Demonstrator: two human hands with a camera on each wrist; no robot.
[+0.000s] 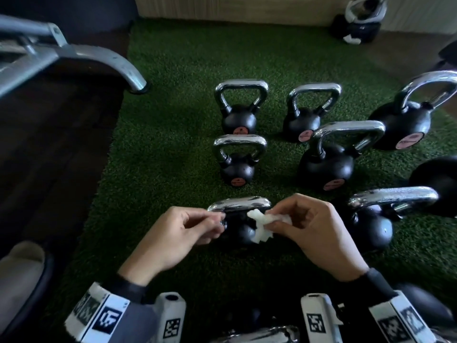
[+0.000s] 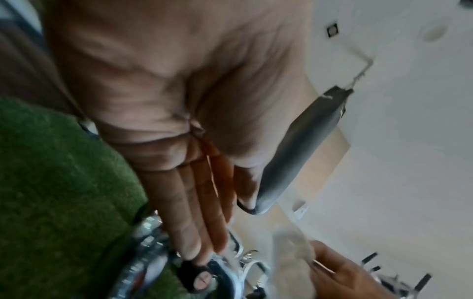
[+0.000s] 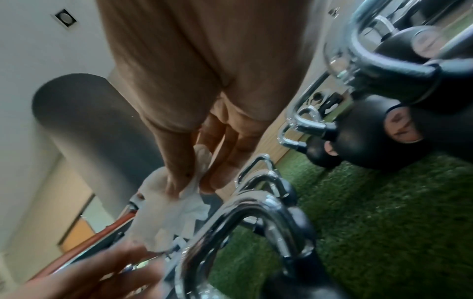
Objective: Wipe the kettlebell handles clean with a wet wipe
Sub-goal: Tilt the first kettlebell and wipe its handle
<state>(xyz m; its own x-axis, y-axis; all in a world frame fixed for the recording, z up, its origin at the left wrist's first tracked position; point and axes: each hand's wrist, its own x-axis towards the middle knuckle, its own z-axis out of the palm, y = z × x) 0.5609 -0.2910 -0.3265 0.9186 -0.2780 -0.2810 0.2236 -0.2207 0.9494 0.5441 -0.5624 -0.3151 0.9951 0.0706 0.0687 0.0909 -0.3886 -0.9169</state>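
A small black kettlebell (image 1: 241,233) with a chrome handle (image 1: 238,204) stands on green turf just in front of me. My right hand (image 1: 269,221) pinches a crumpled white wet wipe (image 1: 262,226) between thumb and fingers at the right end of that handle. In the right wrist view the wet wipe (image 3: 174,214) hangs from the right hand (image 3: 194,182) beside the handle (image 3: 245,204). My left hand (image 1: 215,224) is at the handle's left end and holds nothing. Its fingers (image 2: 199,238) lie nearly straight in the left wrist view.
Several more chrome-handled kettlebells stand on the turf (image 1: 160,144), among them one (image 1: 236,167) straight behind, a larger one (image 1: 326,167) and one (image 1: 371,226) close on the right. A grey machine frame (image 1: 74,55) reaches in at upper left over dark floor.
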